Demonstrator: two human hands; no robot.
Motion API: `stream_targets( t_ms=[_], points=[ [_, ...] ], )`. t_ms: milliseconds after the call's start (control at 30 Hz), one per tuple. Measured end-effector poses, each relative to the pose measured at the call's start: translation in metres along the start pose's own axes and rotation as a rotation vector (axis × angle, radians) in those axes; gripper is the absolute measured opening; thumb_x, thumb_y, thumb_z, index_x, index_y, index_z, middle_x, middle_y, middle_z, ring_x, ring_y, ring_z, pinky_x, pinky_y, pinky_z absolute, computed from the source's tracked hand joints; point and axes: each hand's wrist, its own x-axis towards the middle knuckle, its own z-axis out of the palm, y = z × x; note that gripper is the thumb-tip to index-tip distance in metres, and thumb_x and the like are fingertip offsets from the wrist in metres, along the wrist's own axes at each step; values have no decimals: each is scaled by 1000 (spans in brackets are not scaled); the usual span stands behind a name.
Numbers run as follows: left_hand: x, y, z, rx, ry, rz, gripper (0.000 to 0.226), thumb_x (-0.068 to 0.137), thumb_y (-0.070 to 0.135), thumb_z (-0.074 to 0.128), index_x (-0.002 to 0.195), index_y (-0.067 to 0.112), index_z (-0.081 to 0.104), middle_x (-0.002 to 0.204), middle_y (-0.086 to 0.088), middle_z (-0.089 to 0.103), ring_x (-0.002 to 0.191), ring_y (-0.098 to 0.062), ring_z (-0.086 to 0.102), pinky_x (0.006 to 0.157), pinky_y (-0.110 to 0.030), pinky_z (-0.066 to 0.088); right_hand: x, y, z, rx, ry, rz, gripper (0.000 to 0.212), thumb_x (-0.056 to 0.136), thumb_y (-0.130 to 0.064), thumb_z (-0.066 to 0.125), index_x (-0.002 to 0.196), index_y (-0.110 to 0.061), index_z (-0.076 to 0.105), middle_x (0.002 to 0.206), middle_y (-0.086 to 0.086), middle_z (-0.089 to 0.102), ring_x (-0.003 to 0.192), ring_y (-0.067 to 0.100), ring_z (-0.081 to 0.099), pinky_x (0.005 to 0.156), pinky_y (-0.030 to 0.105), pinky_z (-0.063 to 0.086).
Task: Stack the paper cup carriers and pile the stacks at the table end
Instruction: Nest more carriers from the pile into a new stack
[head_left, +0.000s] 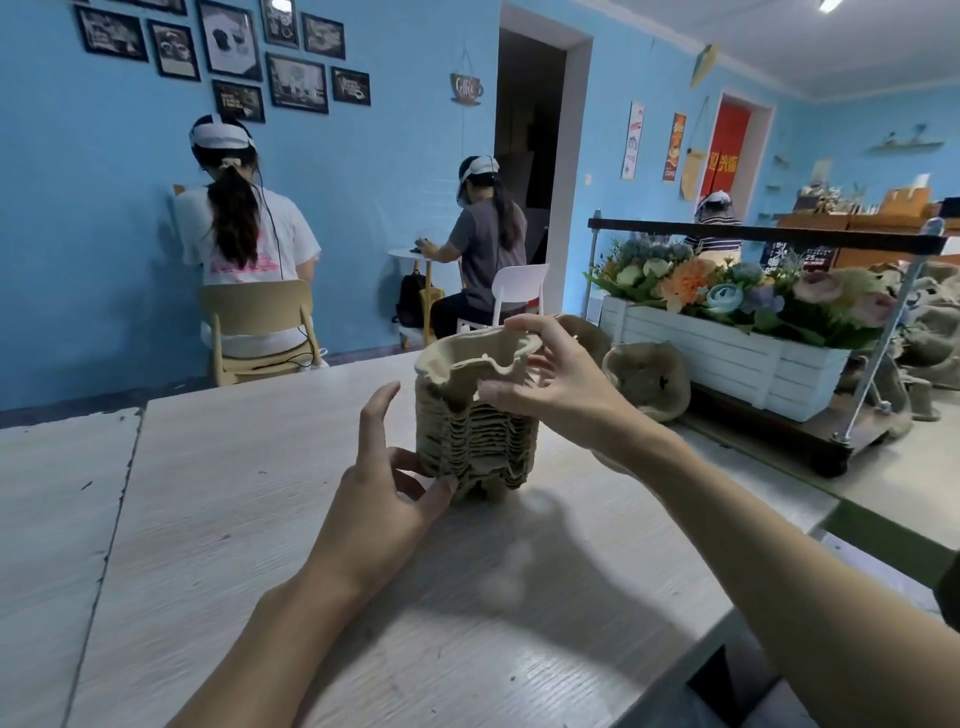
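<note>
A tall stack of brown pulp cup carriers (475, 431) stands on the pale wooden table (234, 519), near its middle. My right hand (550, 387) grips the top carrier's rim, thumb on the near side and fingers over the far edge. My left hand (387, 483) touches the base of the stack with thumb and fingertips, the index finger raised. Another carrier (649, 379) lies on its side at the table's right edge, behind my right hand. A further one (584, 332) peeks out above my right hand's fingers.
A cart with a white flower box (727, 353) stands right of the table, with more carriers piled around it (930, 332). Two people sit on chairs at the blue wall, a third sits beyond the cart. The table's right edge runs close under my right forearm.
</note>
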Motion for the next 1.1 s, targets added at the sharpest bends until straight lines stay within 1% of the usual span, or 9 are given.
stream_targets(
  t_ms=[100,267,367,433,567,667,767,900,1100],
  points=[
    [-1,0,0,19,-3,8,103,85,28,78,145,61,1,93,7,72,78,-7,70,73,-22,51,-3,5,-5,5,10,28,72,67,-55,81,129,-41,47,130,-6,56,122,7,54,100,31,46],
    [-2,2,0,27,1,11,109,85,29,78,147,63,-4,90,7,71,76,-5,69,73,-23,52,0,-1,1,7,-14,-14,57,80,-36,78,129,-30,51,126,-7,59,121,7,54,94,22,48],
    [-2,2,0,27,5,7,111,84,28,79,147,64,-5,89,6,72,78,-2,68,72,-19,49,7,4,4,-30,54,-46,48,78,-32,81,119,-27,57,117,-2,64,117,17,58,94,33,53],
    [-1,1,0,28,7,5,112,84,27,79,146,64,-6,89,5,72,79,-3,69,71,-17,48,9,6,2,-54,34,-10,56,74,-35,83,122,-28,56,116,-5,62,115,18,57,96,37,52],
    [-1,0,0,25,4,16,111,84,24,79,147,64,-3,87,5,71,79,-2,69,70,-18,50,1,8,-9,-87,-73,73,80,69,-54,79,138,-32,44,127,-9,51,123,9,47,89,21,42],
    [0,0,0,36,-2,39,106,85,23,79,145,67,4,87,6,71,79,-2,68,72,-21,52,-2,19,-15,-91,23,75,67,81,-59,67,136,-27,47,131,-1,52,121,12,50,87,21,42],
    [-1,0,0,40,-3,50,97,86,23,78,144,67,14,90,7,71,79,-5,69,74,-29,57,5,43,-21,-187,212,98,43,95,-46,55,126,-15,57,124,5,57,116,16,54,84,20,44],
    [-1,1,-1,45,-12,42,94,87,24,77,144,66,16,92,8,70,78,-6,70,76,-33,59,18,86,-33,-501,338,220,31,96,-39,54,120,-20,63,130,12,49,124,27,42,107,44,36],
    [1,-3,0,46,-7,44,95,87,24,77,144,66,14,94,9,71,79,-6,70,71,-23,53,38,116,-42,-675,363,377,44,96,-42,50,138,-31,50,153,11,27,141,29,22,114,47,20]
  ],
)
